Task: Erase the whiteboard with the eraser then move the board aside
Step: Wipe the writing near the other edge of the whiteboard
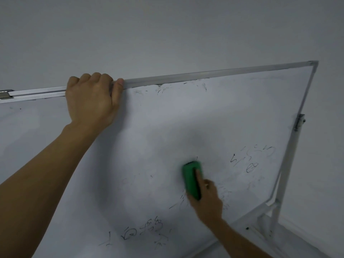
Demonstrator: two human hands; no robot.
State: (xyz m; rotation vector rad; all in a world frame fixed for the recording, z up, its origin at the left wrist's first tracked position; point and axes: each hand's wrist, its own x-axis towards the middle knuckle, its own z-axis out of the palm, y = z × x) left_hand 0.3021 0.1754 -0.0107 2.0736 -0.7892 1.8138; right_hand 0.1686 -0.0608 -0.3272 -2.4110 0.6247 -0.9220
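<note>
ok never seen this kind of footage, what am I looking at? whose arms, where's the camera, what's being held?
There is no robot here: both arms belong to a person, and the single picture comes from a wide-angle camera worn on their head, looking forward and down. That is why the straight edges look bent and tilted.

The big pale surface is a whiteboard in a metal frame on a stand, in front of a plain wall. The left hand grips the top rail of the frame, which would steady the board. The right hand holds a green eraser flat against the board, a finger laid along its back.

Black marker scribbles remain to the right of the eraser, more near the bottom, and faint traces under the top rail. So the erasing is only partly done.
</note>
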